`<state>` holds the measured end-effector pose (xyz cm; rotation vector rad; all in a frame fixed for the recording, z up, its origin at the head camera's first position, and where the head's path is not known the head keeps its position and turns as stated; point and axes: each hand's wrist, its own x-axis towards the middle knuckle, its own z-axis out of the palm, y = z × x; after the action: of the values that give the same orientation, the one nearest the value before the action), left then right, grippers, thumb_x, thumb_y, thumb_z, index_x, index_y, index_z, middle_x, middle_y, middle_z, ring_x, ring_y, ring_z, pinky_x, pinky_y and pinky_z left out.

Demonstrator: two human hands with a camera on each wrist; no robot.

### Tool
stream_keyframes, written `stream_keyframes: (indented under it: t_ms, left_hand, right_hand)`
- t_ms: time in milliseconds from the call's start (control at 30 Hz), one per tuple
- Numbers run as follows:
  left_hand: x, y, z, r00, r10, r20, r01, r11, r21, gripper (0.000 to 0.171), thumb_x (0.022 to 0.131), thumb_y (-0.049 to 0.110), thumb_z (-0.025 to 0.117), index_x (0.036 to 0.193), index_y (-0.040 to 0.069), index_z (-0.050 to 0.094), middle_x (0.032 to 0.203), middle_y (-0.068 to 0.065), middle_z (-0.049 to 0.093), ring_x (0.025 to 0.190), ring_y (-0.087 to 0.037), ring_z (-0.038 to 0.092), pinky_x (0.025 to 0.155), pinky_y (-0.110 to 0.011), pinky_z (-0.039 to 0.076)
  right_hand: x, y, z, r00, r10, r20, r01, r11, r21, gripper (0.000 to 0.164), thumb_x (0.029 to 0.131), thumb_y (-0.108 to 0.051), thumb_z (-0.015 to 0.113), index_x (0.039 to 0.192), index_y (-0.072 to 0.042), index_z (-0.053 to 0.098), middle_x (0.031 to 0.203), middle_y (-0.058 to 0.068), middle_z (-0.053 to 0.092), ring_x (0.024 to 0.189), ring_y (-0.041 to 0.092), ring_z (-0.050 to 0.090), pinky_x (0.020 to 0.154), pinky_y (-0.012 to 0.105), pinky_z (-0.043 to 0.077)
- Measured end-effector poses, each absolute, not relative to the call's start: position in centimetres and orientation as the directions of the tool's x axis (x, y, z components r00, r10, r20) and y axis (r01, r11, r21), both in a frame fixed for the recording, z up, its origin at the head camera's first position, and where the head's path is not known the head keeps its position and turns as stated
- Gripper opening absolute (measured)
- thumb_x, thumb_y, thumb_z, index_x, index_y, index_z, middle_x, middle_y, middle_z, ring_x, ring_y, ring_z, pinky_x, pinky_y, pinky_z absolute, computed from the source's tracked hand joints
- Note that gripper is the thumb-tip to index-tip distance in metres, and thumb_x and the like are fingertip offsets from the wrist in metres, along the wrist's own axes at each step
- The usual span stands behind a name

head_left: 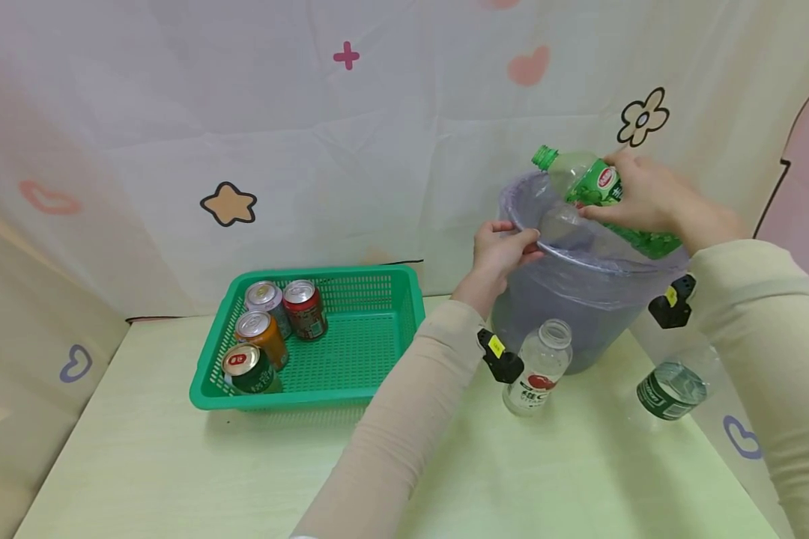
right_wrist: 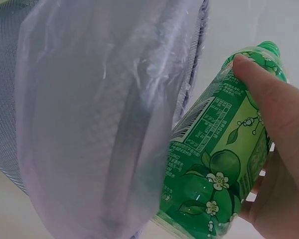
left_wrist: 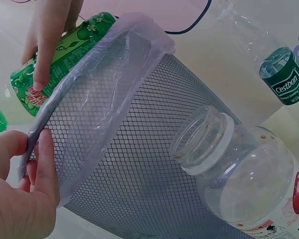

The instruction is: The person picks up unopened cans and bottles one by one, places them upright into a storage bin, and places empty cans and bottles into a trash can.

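A mesh trash bin (left_wrist: 154,124) lined with a thin purple bag (head_left: 593,284) stands at the right of the table. With thumb and fingers, my left hand (head_left: 502,254) pinches the bag-covered rim on its near left side. My right hand (head_left: 647,195) grips a green-labelled plastic bottle (head_left: 596,183) around its body, lying slantwise over the bin's mouth. Its green neck points to the left in the head view, while its base dips behind the near rim. Another clear bottle (head_left: 562,224) shows inside the bin, partly hidden.
A clear wide-mouthed bottle (head_left: 539,367) stands before the bin, and a green-labelled water bottle (head_left: 674,389) is to its right. At left, a green basket (head_left: 350,393) holds several drink cans (head_left: 259,333). A patterned cloth (head_left: 377,150) hangs behind.
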<state>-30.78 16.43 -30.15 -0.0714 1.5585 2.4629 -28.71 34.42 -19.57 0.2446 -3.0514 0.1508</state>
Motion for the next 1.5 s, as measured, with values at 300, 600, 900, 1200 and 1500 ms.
stream_keyframes:
  t_ms: [300, 600, 900, 1200, 1500]
  left_hand:
    - [-30.6, 16.5, -30.2, -0.974, 0.156, -0.162, -0.213, -0.408, 0.888, 0.03, 0.078, -0.004, 0.067, 0.095, 0.007, 0.045, 0.072, -0.009, 0.058, 0.057, -0.015, 0.059, 0.06, -0.027, 0.056]
    - [-30.6, 16.6, -30.2, -0.975, 0.149, -0.163, -0.211, -0.404, 0.89, 0.031, 0.079, -0.004, 0.067, 0.095, 0.008, 0.045, 0.071, -0.008, 0.058, 0.056, -0.014, 0.059, 0.059, -0.027, 0.056]
    - [-30.8, 16.7, -30.2, -0.975, 0.154, -0.161, -0.211, -0.411, 0.887, 0.031, 0.078, -0.004, 0.067, 0.096, 0.008, 0.045, 0.072, -0.009, 0.059, 0.057, -0.015, 0.06, 0.059, -0.028, 0.056]
    - [-30.9, 16.9, -30.3, -0.977, 0.149, -0.153, -0.203, -0.423, 0.883, 0.03, 0.078, -0.005, 0.067, 0.095, 0.007, 0.045, 0.071, -0.009, 0.059, 0.056, -0.015, 0.059, 0.059, -0.027, 0.056]
    - [-30.8, 16.9, -30.3, -0.976, 0.148, -0.157, -0.204, -0.399, 0.894, 0.03, 0.079, -0.002, 0.068, 0.097, 0.008, 0.045, 0.075, -0.01, 0.061, 0.06, -0.016, 0.062, 0.06, -0.027, 0.056]
  right_hand:
    - [-28.7, 34.3, -20.0, -0.984, -0.167, 0.055, -0.172, 0.979, -0.108, 0.095, 0.083, -0.053, 0.058, 0.142, 0.006, 0.014, 0.125, 0.038, 0.037, 0.11, 0.049, 0.041, 0.087, 0.06, 0.037]
    - [-28.7, 34.1, -20.5, -0.985, -0.173, 0.023, -0.174, 0.978, -0.119, 0.093, 0.084, -0.052, 0.057, 0.143, 0.005, 0.013, 0.12, 0.035, 0.039, 0.103, 0.044, 0.045, 0.082, 0.056, 0.04]
    - [-28.7, 34.0, -20.7, -0.973, -0.23, -0.015, -0.225, 0.962, -0.155, 0.091, 0.085, -0.045, 0.059, 0.143, 0.006, 0.012, 0.132, 0.037, 0.033, 0.12, 0.051, 0.034, 0.098, 0.061, 0.029]
    - [-28.3, 34.0, -21.0, -0.963, -0.268, -0.018, -0.258, 0.941, -0.219, 0.087, 0.086, -0.043, 0.06, 0.145, 0.001, 0.012, 0.125, 0.035, 0.044, 0.113, 0.048, 0.045, 0.093, 0.059, 0.036]
    - [-28.0, 34.0, -20.7, -0.97, -0.235, -0.065, -0.211, 0.943, -0.258, 0.084, 0.089, -0.047, 0.053, 0.147, -0.007, 0.007, 0.131, 0.034, 0.039, 0.118, 0.05, 0.04, 0.091, 0.063, 0.035]
